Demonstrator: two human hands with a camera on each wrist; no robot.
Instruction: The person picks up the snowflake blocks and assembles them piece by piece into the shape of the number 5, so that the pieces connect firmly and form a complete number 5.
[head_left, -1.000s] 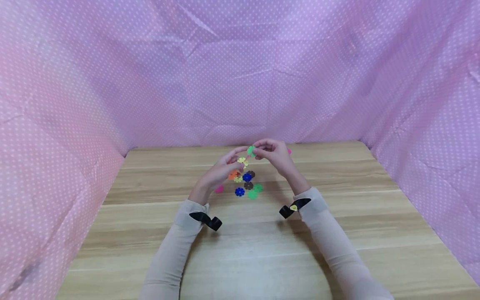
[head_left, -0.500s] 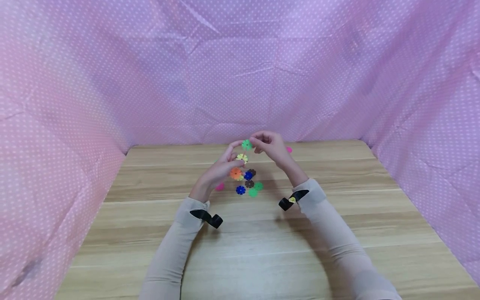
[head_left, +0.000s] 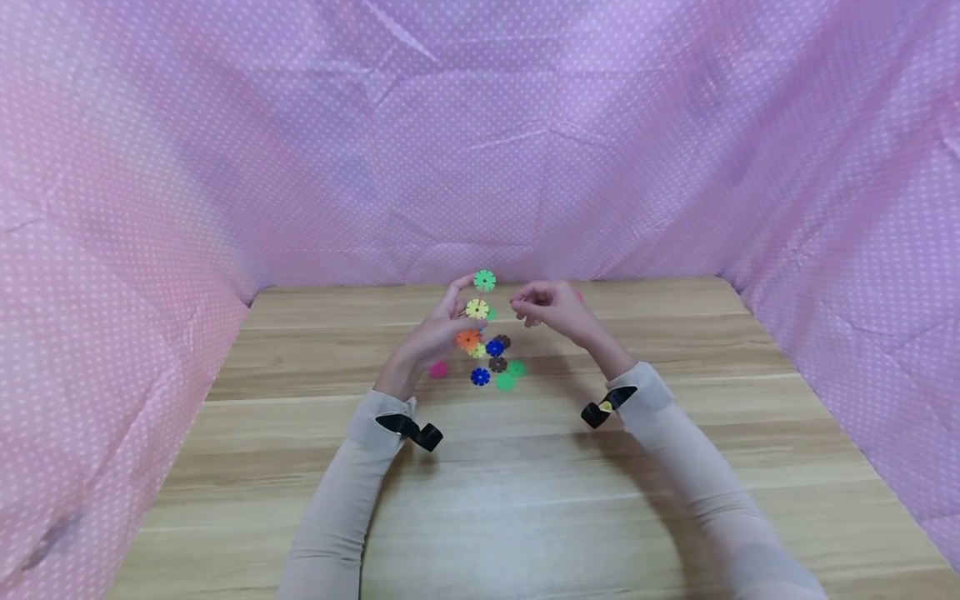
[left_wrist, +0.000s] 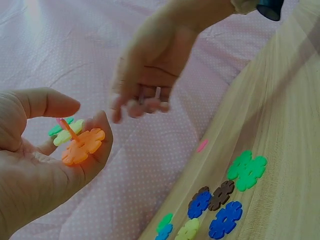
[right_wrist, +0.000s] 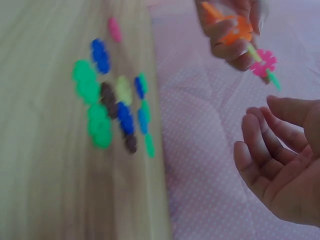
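My left hand holds a chain of slotted snowflake discs, raised over the table. In the left wrist view an orange disc lies against its curled fingers, with the thumb above. Beyond it come a yellow disc, a pink disc seen face-on in the right wrist view, and a green disc at the far end. Just right of that green end is my right hand. Its fingers are loosely bent with nothing between them, and a gap parts thumb and fingertips in the right wrist view.
Several loose discs lie on the wooden table below the hands: blue, green, brown, yellow and pink. Another pink disc shows behind the right hand. Pink dotted cloth surrounds the table.
The right hand has let go of the green disc and moved away to the right. The left hand, still holding the chain, has shifted slightly left, and the green end stands higher.
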